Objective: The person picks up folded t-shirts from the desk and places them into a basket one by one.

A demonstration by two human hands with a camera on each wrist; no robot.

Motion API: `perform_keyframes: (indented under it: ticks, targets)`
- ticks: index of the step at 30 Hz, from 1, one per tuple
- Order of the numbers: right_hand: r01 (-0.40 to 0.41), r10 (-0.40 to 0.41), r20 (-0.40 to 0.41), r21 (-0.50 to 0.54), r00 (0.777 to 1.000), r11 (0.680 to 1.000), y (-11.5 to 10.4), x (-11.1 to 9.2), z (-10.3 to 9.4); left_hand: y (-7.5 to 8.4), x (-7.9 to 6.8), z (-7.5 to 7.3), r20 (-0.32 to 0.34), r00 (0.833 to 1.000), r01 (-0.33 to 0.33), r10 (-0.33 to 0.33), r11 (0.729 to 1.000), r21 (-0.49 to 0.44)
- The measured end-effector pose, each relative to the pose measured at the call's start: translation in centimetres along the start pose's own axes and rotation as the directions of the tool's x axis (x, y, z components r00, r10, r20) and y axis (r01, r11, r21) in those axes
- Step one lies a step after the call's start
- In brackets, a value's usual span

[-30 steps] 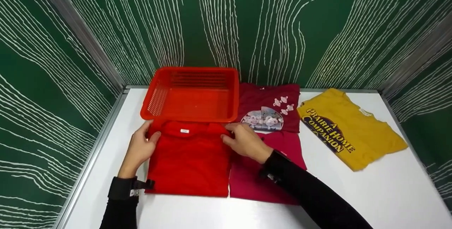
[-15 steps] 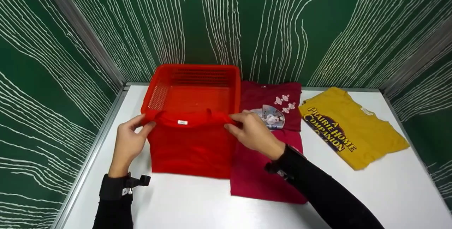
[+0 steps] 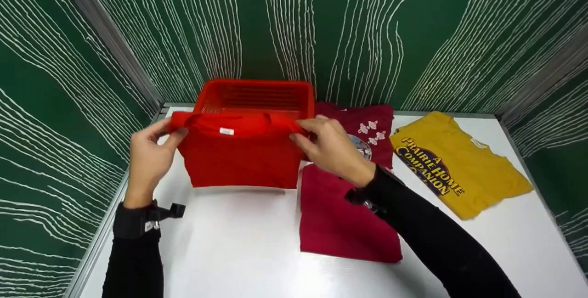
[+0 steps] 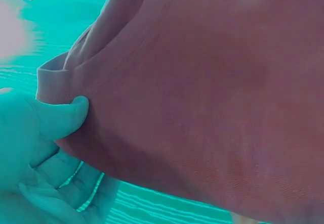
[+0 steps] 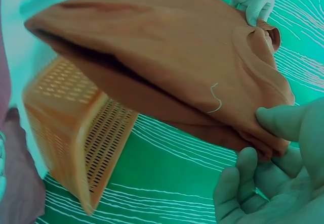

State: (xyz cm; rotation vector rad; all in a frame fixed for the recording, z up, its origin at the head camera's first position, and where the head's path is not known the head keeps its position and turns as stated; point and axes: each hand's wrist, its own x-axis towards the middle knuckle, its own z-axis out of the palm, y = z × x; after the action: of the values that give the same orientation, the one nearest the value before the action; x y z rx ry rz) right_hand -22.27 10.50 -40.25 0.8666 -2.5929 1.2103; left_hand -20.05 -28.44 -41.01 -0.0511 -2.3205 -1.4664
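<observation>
A folded red T-shirt (image 3: 241, 160) with a small white neck label hangs in the air between my two hands, its collar edge uppermost. My left hand (image 3: 150, 158) pinches its left shoulder corner, thumb over the cloth, as the left wrist view shows up close on the shirt (image 4: 212, 107). At the opposite shoulder corner, my right hand (image 3: 337, 149) pinches the fabric between thumb and fingers. Behind the shirt stands a red plastic basket (image 3: 308, 98), its front hidden by the cloth. In the right wrist view the shirt (image 5: 167, 62) overlaps the basket's slotted wall (image 5: 109, 138).
A dark red printed shirt (image 3: 383, 151) lies right of the basket. In front of it is a folded magenta shirt (image 3: 344, 224), partly beneath my right forearm. A yellow lettered shirt (image 3: 477, 174) lies farther right on the white table (image 3: 229, 252). Green walls (image 3: 285, 22) enclose the back and sides.
Both hands have raised the red T-shirt off the table and moved it back toward the basket, now covering much of it. The other shirts lie where they were.
</observation>
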Motion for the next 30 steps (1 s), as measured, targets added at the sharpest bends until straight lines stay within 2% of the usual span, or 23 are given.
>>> perform_keyframes:
  ticks: [3,8,12,19,25,30]
  targets:
    - [-0.075,0.073,0.050,0.053,0.996,0.996,0.1,1.8,-0.8,0.2,2.3,-0.1,0.005,1.000,-0.004,0.004,1.000,0.019]
    - [-0.239,0.225,0.126,0.113,0.966,0.964,1.4,5.6,-1.6,0.0,6.6,0.6,0.022,1.000,-0.012,0.010,0.995,0.099]
    - [-0.257,0.248,0.106,0.081,0.963,0.963,3.1,8.2,-1.4,-0.2,9.1,1.5,0.036,0.999,-0.010,0.006,0.991,0.130]
    - [-0.285,0.280,0.078,0.060,0.957,0.957,5.3,11.0,-0.2,-0.6,12.0,2.8,0.057,0.995,0.074,-0.087,0.978,0.193]
    - [-0.313,0.316,0.050,-0.070,0.947,0.947,7.4,12.7,1.2,-1.6,14.1,4.7,0.117,0.977,0.146,-0.180,0.957,0.251]
    - [-0.303,0.322,0.056,-0.215,0.945,0.928,8.6,13.2,3.1,-3.0,14.9,5.2,0.169,0.958,0.163,-0.233,0.923,0.349]
